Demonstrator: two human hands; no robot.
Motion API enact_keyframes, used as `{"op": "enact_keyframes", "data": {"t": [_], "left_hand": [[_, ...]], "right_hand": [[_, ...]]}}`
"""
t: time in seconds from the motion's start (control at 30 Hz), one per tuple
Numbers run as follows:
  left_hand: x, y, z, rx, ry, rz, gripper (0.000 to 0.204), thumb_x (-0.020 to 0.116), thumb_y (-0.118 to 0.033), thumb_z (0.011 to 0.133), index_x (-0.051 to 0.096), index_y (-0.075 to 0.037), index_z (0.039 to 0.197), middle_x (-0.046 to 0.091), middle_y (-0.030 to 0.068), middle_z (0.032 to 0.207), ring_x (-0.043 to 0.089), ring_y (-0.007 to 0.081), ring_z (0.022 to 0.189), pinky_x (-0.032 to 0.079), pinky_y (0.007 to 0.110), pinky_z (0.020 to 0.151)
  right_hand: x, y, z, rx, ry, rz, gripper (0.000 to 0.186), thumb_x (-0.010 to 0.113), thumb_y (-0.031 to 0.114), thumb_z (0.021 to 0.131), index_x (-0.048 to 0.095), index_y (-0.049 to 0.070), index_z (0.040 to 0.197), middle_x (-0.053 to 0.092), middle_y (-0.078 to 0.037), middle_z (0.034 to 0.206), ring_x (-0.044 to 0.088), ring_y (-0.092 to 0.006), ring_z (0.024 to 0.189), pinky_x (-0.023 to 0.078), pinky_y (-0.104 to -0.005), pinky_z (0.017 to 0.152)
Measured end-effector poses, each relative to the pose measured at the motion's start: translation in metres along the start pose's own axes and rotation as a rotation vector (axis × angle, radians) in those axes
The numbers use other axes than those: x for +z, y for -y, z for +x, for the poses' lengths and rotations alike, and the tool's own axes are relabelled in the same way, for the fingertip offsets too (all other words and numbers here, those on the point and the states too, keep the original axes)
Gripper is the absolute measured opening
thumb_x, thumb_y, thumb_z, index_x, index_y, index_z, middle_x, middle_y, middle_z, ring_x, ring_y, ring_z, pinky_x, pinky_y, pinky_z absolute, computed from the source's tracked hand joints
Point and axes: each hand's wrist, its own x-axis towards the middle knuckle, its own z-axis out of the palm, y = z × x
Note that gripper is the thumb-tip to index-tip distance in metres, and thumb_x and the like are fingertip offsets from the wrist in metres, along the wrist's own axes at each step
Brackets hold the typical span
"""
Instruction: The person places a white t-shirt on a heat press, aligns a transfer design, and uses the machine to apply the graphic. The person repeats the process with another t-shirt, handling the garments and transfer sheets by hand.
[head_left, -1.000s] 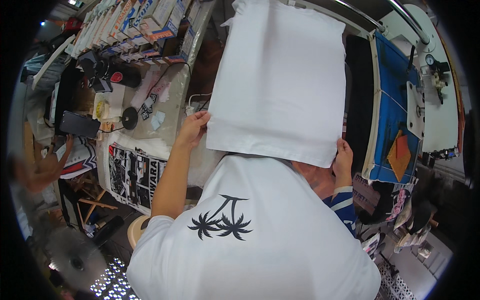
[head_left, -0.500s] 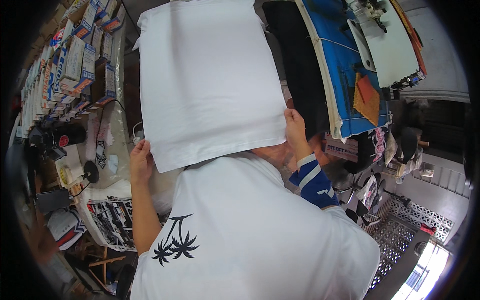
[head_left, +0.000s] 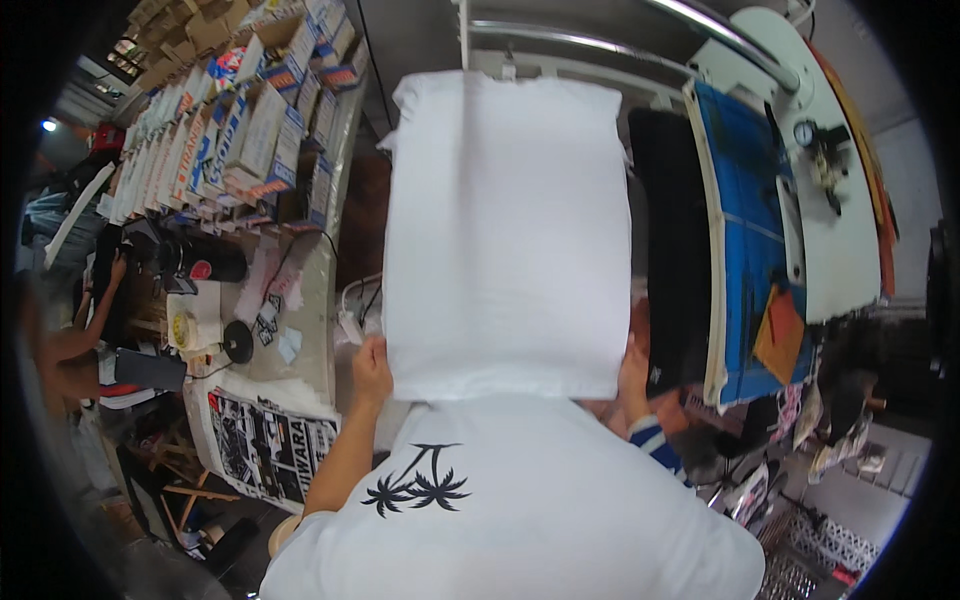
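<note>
A white T-shirt [head_left: 508, 235] lies stretched flat in front of me, its straight hem nearest my body and slight creases running down its left part. At the near left corner my left hand [head_left: 372, 370] is closed on the cloth's edge. My right hand [head_left: 634, 372] grips the opposite edge near the right corner, its fingertips partly hidden by the fabric. Whatever supports the shirt from below is covered by it.
Right of the shirt are a black cloth [head_left: 672, 250] and a blue padded board [head_left: 748, 250] bearing an orange-brown pad [head_left: 780, 335]. Cardboard boxes [head_left: 262, 140] line the left table. Metal bars [head_left: 570, 38] cross behind. Another person's hand [head_left: 118, 266] shows at far left.
My view has tilted up and turned left, so more shows beyond the shirt. The hem now lies straighter, and both hands have stayed at its near corners.
</note>
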Motion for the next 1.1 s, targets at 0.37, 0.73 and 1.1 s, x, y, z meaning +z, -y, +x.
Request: {"op": "enact_keyframes", "data": {"t": [0.37,0.73,1.1], "left_hand": [[0.007,0.011,0.156,-0.133,0.009,-0.178,0.018,0.060,-0.018,0.106,0.064,-0.001,0.101,0.059,0.0012,0.080,0.053,0.0082,0.074,0.048,0.025,0.074],[0.102,-0.116,0.438,-0.537,0.433,-0.996,0.048,0.051,-0.040,0.109,0.063,-0.002,0.137,0.066,0.0138,0.132,0.066,0.0249,0.116,0.055,0.039,0.097],[0.093,-0.095,0.450,0.066,-0.183,-0.076,0.044,0.059,-0.038,0.105,0.069,0.005,0.100,0.068,0.0084,0.076,0.054,0.0152,0.071,0.047,0.037,0.069]], "right_hand": [[0.008,0.174,0.125,-0.281,-0.241,-0.152,0.023,0.067,0.022,0.098,0.069,0.000,0.106,0.073,-0.020,0.094,0.073,-0.0298,0.089,0.056,-0.0391,0.079],[0.084,0.323,0.332,0.195,0.345,0.627,0.054,0.043,0.043,0.110,0.058,0.000,0.140,0.068,-0.016,0.129,0.067,-0.0263,0.112,0.053,-0.0413,0.098],[0.064,0.272,0.371,-0.213,-0.170,0.289,0.046,0.062,0.044,0.105,0.073,0.001,0.111,0.070,-0.006,0.091,0.061,-0.0140,0.082,0.051,-0.0313,0.073]]}}
